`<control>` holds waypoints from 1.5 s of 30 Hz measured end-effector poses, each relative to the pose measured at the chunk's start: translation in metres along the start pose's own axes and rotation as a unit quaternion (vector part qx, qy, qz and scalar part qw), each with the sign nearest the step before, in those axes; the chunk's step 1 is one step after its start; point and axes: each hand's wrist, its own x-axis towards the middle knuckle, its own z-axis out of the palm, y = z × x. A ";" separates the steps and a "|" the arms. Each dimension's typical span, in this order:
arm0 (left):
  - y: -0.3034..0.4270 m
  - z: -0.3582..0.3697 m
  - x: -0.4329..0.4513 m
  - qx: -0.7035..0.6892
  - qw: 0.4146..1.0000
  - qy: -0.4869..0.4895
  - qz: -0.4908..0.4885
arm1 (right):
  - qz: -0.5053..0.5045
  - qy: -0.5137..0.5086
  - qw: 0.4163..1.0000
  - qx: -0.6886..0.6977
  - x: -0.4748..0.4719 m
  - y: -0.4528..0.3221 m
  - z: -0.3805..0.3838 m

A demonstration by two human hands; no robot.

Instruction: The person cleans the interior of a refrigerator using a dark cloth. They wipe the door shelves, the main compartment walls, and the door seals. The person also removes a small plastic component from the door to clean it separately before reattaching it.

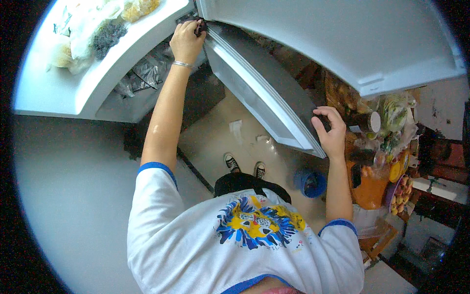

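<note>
My left hand (186, 41), with a silver bracelet (182, 64) at the wrist, is up at the hinge side of the refrigerator. Its fingers close on a small dark item (200, 28), too blurred to name. The lower refrigerator door (253, 92) stands swung out, its pale inner panel and ribbed gasket towards me. At the free end of its dark outer face (271, 70) is my right hand (332, 130), thumb and fingers curved apart. Whether it touches the door, I cannot tell. Above spreads the upper door (330, 40), also swung out.
Bagged food (84, 40) fills the lit upper compartment; plastic bags (145, 73) lie in the lower one. To the right are a lidded jar (373, 122), bagged greens (394, 110) and a purple bowl of fruit (398, 194). A blue bin (313, 183) stands on the tiled floor (216, 128).
</note>
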 end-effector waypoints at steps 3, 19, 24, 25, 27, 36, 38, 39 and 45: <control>-0.002 -0.004 -0.004 0.027 0.999 -0.023 0.021 | 0.000 0.001 1.000 0.004 0.000 0.000 0.000; 0.031 -0.034 0.001 0.069 0.986 -0.093 0.121 | -0.008 0.006 1.000 0.003 0.001 0.000 0.003; 0.067 -0.046 -0.033 -0.058 0.979 -0.128 0.148 | -0.016 0.003 1.000 -0.008 0.000 -0.005 0.002; 0.073 -0.049 -0.041 -0.112 0.973 -0.124 0.158 | -0.015 0.003 1.000 -0.005 0.001 -0.004 0.001; 0.085 -0.062 -0.049 -0.200 0.954 -0.178 0.135 | -0.012 0.004 1.000 -0.001 0.002 -0.002 0.002; 0.000 -0.018 -0.005 -0.108 0.993 0.003 -0.047 | -0.010 0.006 1.000 -0.021 0.001 -0.003 0.002; -0.006 -0.004 -0.004 -0.071 0.997 0.016 -0.040 | -0.007 0.006 1.000 -0.020 0.002 -0.002 0.003; -0.004 0.000 -0.003 -0.054 0.998 0.022 -0.036 | -0.007 0.006 1.000 -0.019 0.002 -0.002 0.002; -0.012 0.005 -0.018 0.035 0.999 -0.017 -0.009 | -0.003 0.007 1.000 -0.018 0.003 -0.004 0.001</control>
